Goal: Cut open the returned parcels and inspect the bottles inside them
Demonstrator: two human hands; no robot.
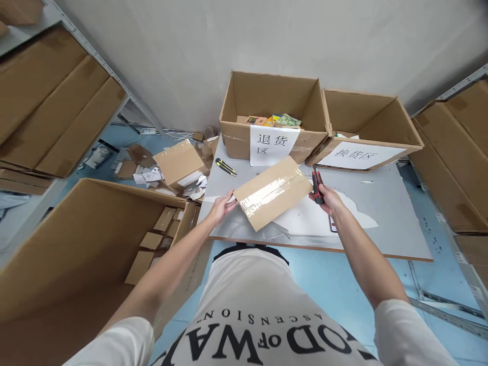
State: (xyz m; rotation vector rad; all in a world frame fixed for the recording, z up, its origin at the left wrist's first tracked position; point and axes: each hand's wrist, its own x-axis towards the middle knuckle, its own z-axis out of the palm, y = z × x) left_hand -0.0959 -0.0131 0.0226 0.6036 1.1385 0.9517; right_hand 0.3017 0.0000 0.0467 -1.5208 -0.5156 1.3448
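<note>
A flat brown cardboard box (263, 203) with shiny clear tape along its top is held tilted above the table. My left hand (224, 205) grips its left corner, with the fingers partly hidden under the edge. At its right end, my right hand (328, 200) is closed round a red and black utility knife (317, 185), which points away from me. The fingertips of that hand come close to the box's right edge; whether they also support it I cannot tell. Beneath my right wrist a phone (333, 224) is partly covered.
Two open cartons with handwritten paper signs, the left carton (236, 140) and the right carton (407, 145), stand at the table's back. A yellow and black cutter (225, 166) lies on the grey table (404, 218). A large carton (76, 244) holding small boxes stands left, beside scrap cardboard (179, 162).
</note>
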